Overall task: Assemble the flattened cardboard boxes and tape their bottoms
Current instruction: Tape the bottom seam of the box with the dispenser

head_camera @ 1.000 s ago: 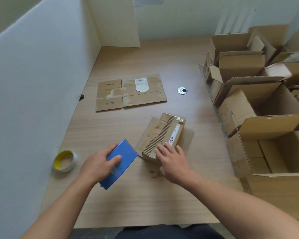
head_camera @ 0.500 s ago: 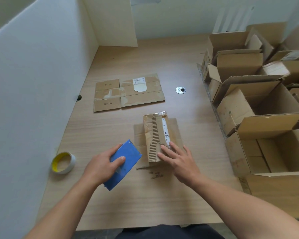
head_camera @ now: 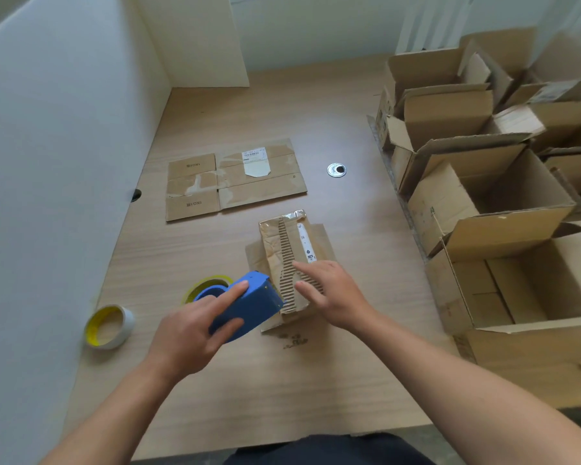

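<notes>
We are bringing the blue tape dispenser (head_camera: 250,305) against the small cardboard box (head_camera: 282,239), left hand (head_camera: 188,333) gripping it, right hand (head_camera: 332,293) pressing flat-fingered on the box.

The one camera sits on the person's head, looking forward and steeply down over the surface (head_camera: 316,109), close above its near edge.

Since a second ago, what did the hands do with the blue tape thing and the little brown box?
The right hand turned the small brown cardboard box from slanted to pointing straight away, still pressing it with flat fingers. The left hand, still gripping the blue plastic tape dispenser, swung its front to the box's near end. The white-and-yellow tape roll, flattened cardboard box and open cardboard boxes stayed put.
</notes>
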A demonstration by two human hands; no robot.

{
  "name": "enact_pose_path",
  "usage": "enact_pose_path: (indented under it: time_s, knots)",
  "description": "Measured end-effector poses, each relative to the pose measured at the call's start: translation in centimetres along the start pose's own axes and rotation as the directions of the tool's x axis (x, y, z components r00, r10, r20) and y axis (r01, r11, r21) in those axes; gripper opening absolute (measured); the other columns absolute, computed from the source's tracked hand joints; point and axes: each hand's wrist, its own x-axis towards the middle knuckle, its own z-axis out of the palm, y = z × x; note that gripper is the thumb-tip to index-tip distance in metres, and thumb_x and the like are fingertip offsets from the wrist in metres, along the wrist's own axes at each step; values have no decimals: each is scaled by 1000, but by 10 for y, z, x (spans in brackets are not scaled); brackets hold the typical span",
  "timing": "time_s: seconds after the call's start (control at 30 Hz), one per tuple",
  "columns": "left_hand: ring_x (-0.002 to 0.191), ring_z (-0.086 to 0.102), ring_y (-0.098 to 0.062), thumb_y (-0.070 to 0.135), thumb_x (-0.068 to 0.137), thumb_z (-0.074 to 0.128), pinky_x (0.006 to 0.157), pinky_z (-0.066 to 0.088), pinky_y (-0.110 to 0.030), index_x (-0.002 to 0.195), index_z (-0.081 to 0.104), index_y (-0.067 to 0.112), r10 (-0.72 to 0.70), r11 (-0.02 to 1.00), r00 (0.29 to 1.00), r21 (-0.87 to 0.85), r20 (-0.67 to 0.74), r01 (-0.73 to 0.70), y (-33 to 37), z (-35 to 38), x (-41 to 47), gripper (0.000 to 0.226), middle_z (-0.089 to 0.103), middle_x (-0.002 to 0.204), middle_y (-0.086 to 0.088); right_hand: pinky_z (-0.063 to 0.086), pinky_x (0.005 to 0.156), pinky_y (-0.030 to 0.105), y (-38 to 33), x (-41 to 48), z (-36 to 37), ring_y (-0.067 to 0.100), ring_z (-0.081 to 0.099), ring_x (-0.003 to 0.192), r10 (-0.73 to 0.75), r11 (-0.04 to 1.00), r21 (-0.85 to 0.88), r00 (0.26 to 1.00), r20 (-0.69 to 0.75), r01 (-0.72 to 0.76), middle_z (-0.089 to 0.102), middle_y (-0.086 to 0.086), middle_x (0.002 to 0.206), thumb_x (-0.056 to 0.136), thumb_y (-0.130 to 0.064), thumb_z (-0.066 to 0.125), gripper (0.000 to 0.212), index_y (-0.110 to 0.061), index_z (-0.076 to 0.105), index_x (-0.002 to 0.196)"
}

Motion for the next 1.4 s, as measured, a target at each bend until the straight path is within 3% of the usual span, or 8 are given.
enact_pose_path:
  time_s: [0.37,0.47,0.6,0.73,0.87,1.0,1.17,1.4]
  knots:
    - [59,53,-20,46,99,48,49,39,-29,144,44,34,324,936,946,159,-30,-316,8,-16,14,47,58,76,7,35,110,26,-21,16,-21,5,41,136,-128,966,245,971,201,77,47,-7,149,97,-29,63,59,-34,39,151]
    - [59,53,-21,45,99,50,50,41,-30,144,44,33,356,923,934,160,-15,-349,8,-19,14,47,58,76,6,44,107,36,-19,20,-19,9,54,122,-79,956,293,983,163,28,61,-3,130,96,-27,66,26,-21,68,121]
    - [59,54,-20,43,96,52,50,42,-29,142,46,31,362,923,932,138,-4,-358,11,-20,12,48,59,76,6,49,100,43,-17,16,-16,13,62,109,-35,925,381,994,103,-7,67,-2,110,93,-25,70,6,-19,71,90]
    - [69,56,-11,57,99,37,56,40,-21,141,48,30,264,963,963,43,50,-266,17,-20,11,51,66,82,9,49,93,28,-11,8,-14,7,62,104,-22,928,371,997,78,-9,66,-6,106,90,-24,73,9,-23,70,81]
    - [91,63,-12,65,87,42,72,42,-16,145,42,43,134,991,961,-42,240,-128,17,-18,13,62,70,113,13,39,81,7,-1,-4,-19,-3,57,97,4,951,308,997,76,-28,61,-8,105,90,-24,73,14,-22,69,77]
    - [96,60,-4,74,77,36,80,40,-8,138,30,62,9,997,921,-76,389,23,5,-24,16,63,60,122,26,45,82,22,25,-21,-41,13,58,99,136,934,334,991,1,-129,58,2,105,92,-19,69,22,-23,62,71]
    - [106,52,16,69,79,50,81,38,-4,124,31,82,-55,979,847,-137,528,149,2,-34,21,50,49,121,47,39,78,22,59,-44,-49,11,56,91,304,887,342,950,70,-309,57,-1,99,93,-21,65,20,-12,60,76]
    - [105,56,5,61,76,51,90,47,-26,108,44,75,-186,959,774,-61,605,277,11,-24,48,36,57,119,33,32,60,29,52,-27,-32,9,39,61,346,877,327,935,77,-352,43,-4,69,96,-33,62,33,-17,48,70]
